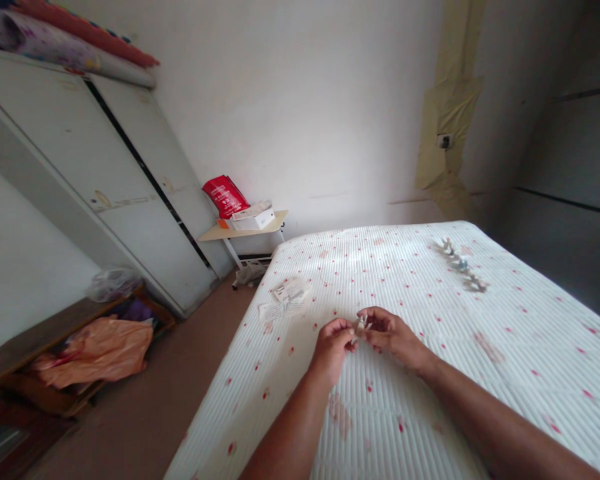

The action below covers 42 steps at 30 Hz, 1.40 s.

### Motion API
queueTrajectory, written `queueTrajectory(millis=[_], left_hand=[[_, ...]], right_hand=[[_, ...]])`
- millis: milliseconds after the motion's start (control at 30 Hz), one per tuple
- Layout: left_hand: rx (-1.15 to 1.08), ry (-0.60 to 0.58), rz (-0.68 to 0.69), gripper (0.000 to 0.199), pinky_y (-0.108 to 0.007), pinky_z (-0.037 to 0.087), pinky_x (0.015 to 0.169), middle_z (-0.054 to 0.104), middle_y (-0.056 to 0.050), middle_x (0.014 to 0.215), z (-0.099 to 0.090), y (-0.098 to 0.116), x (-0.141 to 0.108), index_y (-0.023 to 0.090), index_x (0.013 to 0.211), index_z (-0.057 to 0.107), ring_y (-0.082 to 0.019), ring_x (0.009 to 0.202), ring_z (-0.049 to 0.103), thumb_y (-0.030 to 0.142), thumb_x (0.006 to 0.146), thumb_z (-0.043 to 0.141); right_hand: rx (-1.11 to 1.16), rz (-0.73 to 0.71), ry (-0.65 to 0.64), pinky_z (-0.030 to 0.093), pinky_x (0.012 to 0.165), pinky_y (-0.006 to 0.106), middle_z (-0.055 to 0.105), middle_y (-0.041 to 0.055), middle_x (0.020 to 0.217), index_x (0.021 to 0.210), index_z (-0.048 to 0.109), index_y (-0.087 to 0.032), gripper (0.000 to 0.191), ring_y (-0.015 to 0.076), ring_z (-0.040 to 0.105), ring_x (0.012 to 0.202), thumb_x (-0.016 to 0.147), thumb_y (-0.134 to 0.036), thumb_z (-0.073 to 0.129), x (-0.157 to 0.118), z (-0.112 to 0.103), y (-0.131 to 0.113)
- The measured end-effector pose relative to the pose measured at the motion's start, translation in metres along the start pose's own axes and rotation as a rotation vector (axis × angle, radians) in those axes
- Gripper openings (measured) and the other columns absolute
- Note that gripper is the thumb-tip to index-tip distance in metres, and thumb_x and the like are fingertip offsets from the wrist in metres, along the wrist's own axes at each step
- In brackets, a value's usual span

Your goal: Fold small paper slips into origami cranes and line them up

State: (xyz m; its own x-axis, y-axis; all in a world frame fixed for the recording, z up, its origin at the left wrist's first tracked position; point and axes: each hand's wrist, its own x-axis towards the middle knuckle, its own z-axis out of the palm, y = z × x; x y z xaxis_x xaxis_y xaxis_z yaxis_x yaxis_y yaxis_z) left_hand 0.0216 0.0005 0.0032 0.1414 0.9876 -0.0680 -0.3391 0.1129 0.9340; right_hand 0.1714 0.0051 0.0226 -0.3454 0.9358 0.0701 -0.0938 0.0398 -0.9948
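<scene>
Over the middle of the bed (380, 267), my left hand (334, 347) and my right hand (391, 337) meet around a small pale object (361, 325). Fingertips of both hands pinch it from either side; its exact shape is too small to tell. On the bed's left part lie printed papers or clear packets (286, 297). Toward the back right, several small figures (461, 264) lie in a slanting row on the striped, red-dotted cover.
A small table (215, 233) beyond the bed's far left corner bears a red bag (226, 197) and a white box (255, 219). Grey cabinets (125, 153) stand at the left, near a wooden bench with an orange cloth (97, 353). A wall runs behind the bed.
</scene>
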Motion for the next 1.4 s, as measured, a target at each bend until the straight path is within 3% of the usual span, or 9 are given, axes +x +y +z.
queueTrajectory(millis=[167,333,600,800,1067,1167,1300,1400], left_hand=[[-0.144,-0.063,-0.058,0.012,-0.022,0.031,0.05,0.055,0.001,0.061,0.001,0.004,-0.001,0.013,0.067,0.055,-0.008,0.05,0.047,0.022,0.062,0.063],[-0.205,-0.036,-0.069,0.017,-0.022,0.033,0.054,0.057,0.0,0.065,-0.001,0.007,-0.002,0.013,0.069,0.056,-0.007,0.055,0.049,0.022,0.06,0.067],[-0.073,0.037,-0.011,0.019,-0.022,0.033,0.052,0.054,0.002,0.058,0.002,0.003,-0.001,0.014,0.066,0.053,-0.008,0.052,0.048,0.025,0.059,0.066],[0.072,0.112,0.039,0.013,-0.022,0.035,0.051,0.053,0.003,0.055,0.003,-0.003,0.003,0.014,0.066,0.055,-0.008,0.051,0.046,0.021,0.059,0.063],[0.127,0.085,0.068,0.02,-0.021,0.035,0.052,0.056,0.002,0.06,0.014,0.003,0.001,0.015,0.072,0.055,-0.009,0.053,0.048,0.019,0.055,0.064],[0.18,0.089,0.067,0.021,-0.02,0.033,0.05,0.054,0.003,0.056,0.014,0.007,0.001,0.015,0.072,0.054,-0.008,0.05,0.046,0.019,0.055,0.066],[0.219,0.069,0.024,0.031,-0.02,0.032,0.051,0.055,0.004,0.055,0.013,0.01,0.002,0.016,0.079,0.054,-0.008,0.05,0.047,0.02,0.053,0.071],[0.246,0.034,0.025,0.032,-0.021,0.034,0.052,0.056,0.004,0.056,0.012,0.009,0.005,0.016,0.081,0.053,-0.009,0.051,0.049,0.017,0.054,0.071]], right_hand=[[0.008,-0.006,-0.051,0.036,0.048,0.021,0.056,-0.0028,0.061,0.077,0.054,-0.017,0.02,0.0086,0.048,0.052,0.065,-0.028,0.067,0.002,0.003,0.002],[0.095,0.054,0.05,0.04,0.049,0.022,0.057,-0.002,0.068,0.088,0.053,-0.018,0.031,0.0099,0.05,0.055,0.062,-0.028,0.066,0.003,0.0,0.003],[-0.043,0.105,0.057,0.036,0.046,0.021,0.053,-0.0039,0.057,0.073,0.053,-0.017,0.029,0.0076,0.045,0.046,0.066,-0.042,0.066,0.003,0.003,0.007],[-0.072,0.123,0.103,0.029,0.042,0.021,0.047,-0.0058,0.044,0.061,0.05,-0.018,0.026,0.0074,0.04,0.04,0.069,-0.041,0.061,0.002,0.003,0.005],[-0.075,0.199,0.162,0.028,0.039,0.022,0.048,-0.0049,0.04,0.058,0.047,-0.019,0.029,0.0074,0.039,0.036,0.07,-0.042,0.058,-0.001,0.004,0.009],[-0.128,0.22,0.124,0.029,0.039,0.022,0.049,-0.005,0.044,0.063,0.048,-0.019,0.028,0.0076,0.04,0.036,0.068,-0.044,0.06,-0.003,-0.002,0.005],[-0.158,0.168,0.162,0.035,0.043,0.021,0.059,0.0001,0.075,0.093,0.052,-0.019,0.04,0.0088,0.048,0.05,0.063,-0.042,0.065,-0.001,-0.018,-0.001],[-0.142,0.144,0.078,0.036,0.048,0.022,0.058,0.0002,0.073,0.091,0.053,-0.018,0.038,0.0105,0.049,0.056,0.064,-0.043,0.064,0.0,-0.024,-0.003]])
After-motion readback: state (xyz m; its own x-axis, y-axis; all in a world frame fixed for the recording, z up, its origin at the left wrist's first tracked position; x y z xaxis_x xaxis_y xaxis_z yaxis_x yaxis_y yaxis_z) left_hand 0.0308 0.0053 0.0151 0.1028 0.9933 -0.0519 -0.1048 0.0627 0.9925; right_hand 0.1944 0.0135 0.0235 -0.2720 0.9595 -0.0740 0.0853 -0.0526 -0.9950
